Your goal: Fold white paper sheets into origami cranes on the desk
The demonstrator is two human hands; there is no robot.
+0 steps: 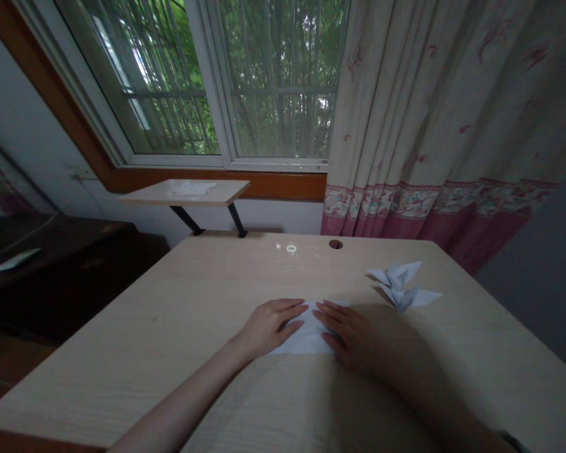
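Note:
A white sheet of paper (306, 336) lies flat on the wooden desk in front of me. My left hand (271, 326) rests on its left side, fingers stretched out and lying flat. On the right side of the sheet lies my right hand (349, 333), its fingers also extended and pressed down. The hands cover both side edges of the paper. To the right, beyond my right hand, sits folded white paper (400, 286) with pointed wings, like origami cranes; I cannot tell exactly how many pieces it is.
The pale desk (170, 352) carries a small raised shelf (146, 192) at its back left, with white paper (192, 188) on it. A round cable hole (336, 245) is near the back edge. Behind are a barred window and a long curtain (405, 126). A dark table (85, 251) stands left.

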